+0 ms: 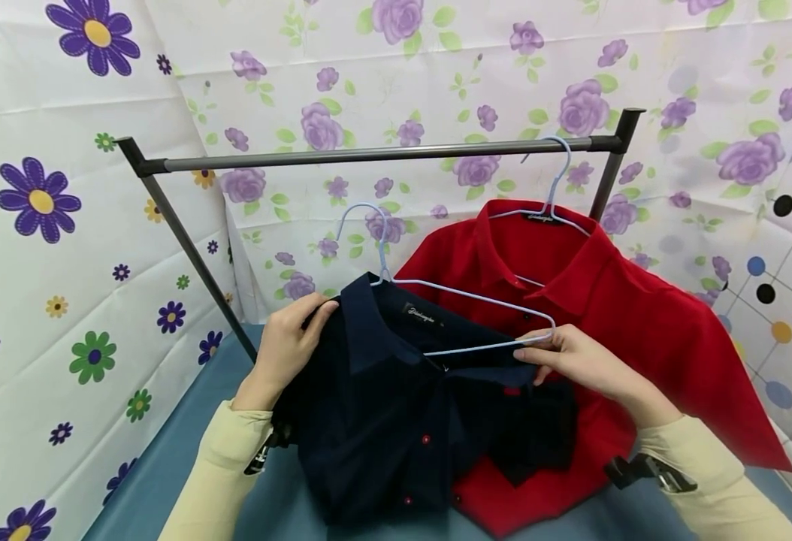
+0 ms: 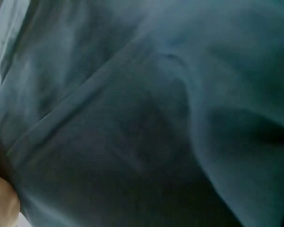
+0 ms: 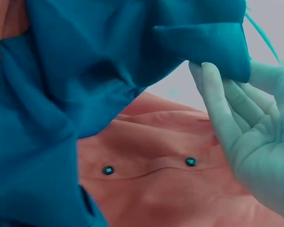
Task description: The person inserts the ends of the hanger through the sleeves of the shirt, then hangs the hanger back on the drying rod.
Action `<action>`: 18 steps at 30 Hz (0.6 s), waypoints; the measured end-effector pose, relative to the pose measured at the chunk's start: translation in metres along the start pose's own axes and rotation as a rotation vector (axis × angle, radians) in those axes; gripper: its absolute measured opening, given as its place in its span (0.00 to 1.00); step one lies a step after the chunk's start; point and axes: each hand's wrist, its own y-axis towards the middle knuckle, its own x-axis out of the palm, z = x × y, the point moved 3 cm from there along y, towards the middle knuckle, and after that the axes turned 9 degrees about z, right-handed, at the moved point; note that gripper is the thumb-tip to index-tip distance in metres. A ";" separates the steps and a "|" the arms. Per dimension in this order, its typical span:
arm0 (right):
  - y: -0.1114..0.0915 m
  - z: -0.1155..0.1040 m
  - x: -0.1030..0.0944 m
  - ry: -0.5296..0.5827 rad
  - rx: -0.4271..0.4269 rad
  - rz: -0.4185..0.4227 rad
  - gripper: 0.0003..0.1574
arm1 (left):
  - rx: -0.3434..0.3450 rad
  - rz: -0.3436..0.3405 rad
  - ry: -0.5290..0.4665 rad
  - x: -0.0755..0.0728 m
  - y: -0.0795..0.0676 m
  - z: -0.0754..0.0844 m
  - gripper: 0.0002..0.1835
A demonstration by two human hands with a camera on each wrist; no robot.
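A navy shirt (image 1: 376,421) with red-ringed buttons is held up between both hands. My left hand (image 1: 288,338) grips its shoulder beside the collar, thumb on top. The right hand (image 1: 581,357) pinches the shirt's other side near the collar, fingers below and thumb above in the right wrist view. A light blue hanger (image 1: 477,295) sits partly in the neck opening. One arm of it runs into the shirt at the left shoulder, hidden by cloth; the other arm lies outside, its rounded end at my right fingers. Dark cloth (image 2: 132,132) fills the left wrist view.
Behind, a red shirt (image 1: 666,323) hangs on another blue hanger (image 1: 558,180) from the right end of a dark metal rack bar (image 1: 369,155). The rack's left post (image 1: 189,255) slants down near my left hand. Blue cloth (image 1: 166,466) covers the surface below.
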 end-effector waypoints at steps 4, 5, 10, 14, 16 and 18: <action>0.003 -0.009 -0.002 0.012 -0.047 -0.046 0.16 | 0.077 0.049 0.081 -0.003 0.000 -0.003 0.17; 0.003 -0.011 -0.002 0.012 -0.052 -0.066 0.16 | 0.092 0.059 0.095 -0.004 0.000 -0.004 0.19; 0.001 -0.022 -0.002 0.057 -0.046 -0.177 0.20 | 0.127 0.104 0.136 -0.009 0.002 -0.007 0.22; 0.001 -0.027 0.001 0.171 0.005 -0.217 0.25 | 0.142 0.099 0.188 -0.010 0.002 -0.010 0.22; 0.002 -0.026 0.003 0.192 0.023 -0.206 0.28 | 0.150 0.076 0.193 -0.010 0.001 -0.010 0.23; 0.002 -0.026 0.006 0.165 0.019 -0.188 0.30 | 0.151 0.051 0.171 -0.009 0.001 -0.008 0.24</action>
